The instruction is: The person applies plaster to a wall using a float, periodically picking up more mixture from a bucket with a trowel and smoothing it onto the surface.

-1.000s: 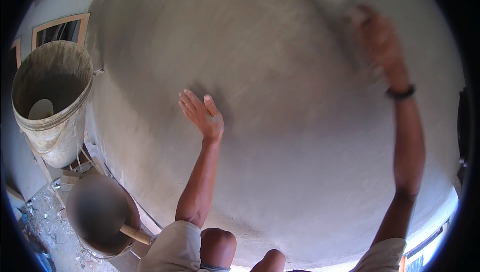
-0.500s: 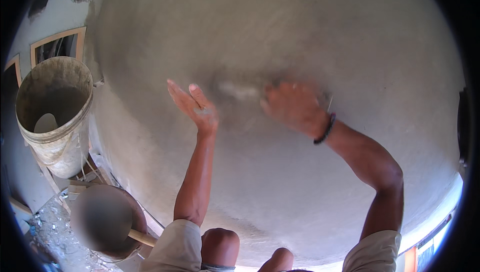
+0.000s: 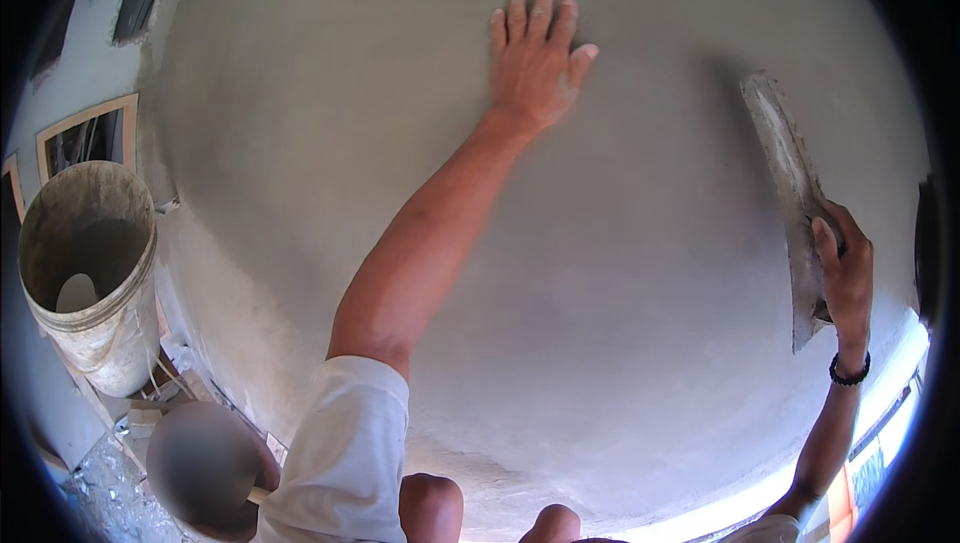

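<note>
A broad grey plastered wall (image 3: 620, 283) fills most of the view. My left hand (image 3: 537, 73) lies flat toward its upper middle, fingers spread, with grey smears near the thumb. Over at the right, my right hand (image 3: 848, 268) is wrapped round the handle of a long plastering trowel (image 3: 778, 143). The blade stands nearly upright, its top leaning left, and is crusted with plaster. Its shadow falls on the wall to the left of it. Whether the blade touches the surface, I cannot tell.
At the left stands a tall dirty white bucket (image 3: 110, 343), with a pale rounded thing (image 3: 76, 293) inside. Below it sits a round tub (image 3: 268, 465), largely blurred, with a wooden handle (image 3: 258, 495). Window openings with a wooden frame (image 3: 128, 128) lie beyond the bucket.
My left hand has moved up and right onto the wall and spread its fingers. My right hand has swung to the right, and the trowel, blurred before, now shows upright.
</note>
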The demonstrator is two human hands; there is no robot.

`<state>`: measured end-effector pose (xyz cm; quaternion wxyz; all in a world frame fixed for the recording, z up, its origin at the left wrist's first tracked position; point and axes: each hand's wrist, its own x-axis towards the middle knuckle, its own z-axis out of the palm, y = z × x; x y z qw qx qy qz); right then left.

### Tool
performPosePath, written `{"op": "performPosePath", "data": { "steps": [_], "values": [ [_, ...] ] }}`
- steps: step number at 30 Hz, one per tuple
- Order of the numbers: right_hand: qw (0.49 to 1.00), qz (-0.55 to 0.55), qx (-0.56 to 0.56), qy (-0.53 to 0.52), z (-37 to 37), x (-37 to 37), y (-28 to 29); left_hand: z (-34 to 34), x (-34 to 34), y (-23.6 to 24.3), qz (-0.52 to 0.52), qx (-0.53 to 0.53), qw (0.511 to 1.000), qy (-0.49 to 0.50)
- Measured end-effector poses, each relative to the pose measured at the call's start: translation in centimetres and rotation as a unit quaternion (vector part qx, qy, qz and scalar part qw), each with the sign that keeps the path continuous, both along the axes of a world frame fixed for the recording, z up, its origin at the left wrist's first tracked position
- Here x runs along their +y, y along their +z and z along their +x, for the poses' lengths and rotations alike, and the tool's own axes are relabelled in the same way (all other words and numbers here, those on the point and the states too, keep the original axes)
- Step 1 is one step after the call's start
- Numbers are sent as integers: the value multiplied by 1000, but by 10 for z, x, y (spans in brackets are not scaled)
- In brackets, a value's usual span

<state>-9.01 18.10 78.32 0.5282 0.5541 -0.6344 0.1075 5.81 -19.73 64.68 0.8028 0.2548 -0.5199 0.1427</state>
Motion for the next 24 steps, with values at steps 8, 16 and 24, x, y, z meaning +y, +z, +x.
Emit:
{"op": "performPosePath", "data": {
  "steps": [8,16,24],
  "values": [
    [998,-39,57,4,-7,-5,22,-7,-2,-1,15,22,1000,14],
    [974,-76,214,5,-21,-122,170,-1,0,-7,63,-15,997,39],
    [984,58,153,65,110,-274,-12,1,4,-96,175,207,959,-84]
  ]
}}
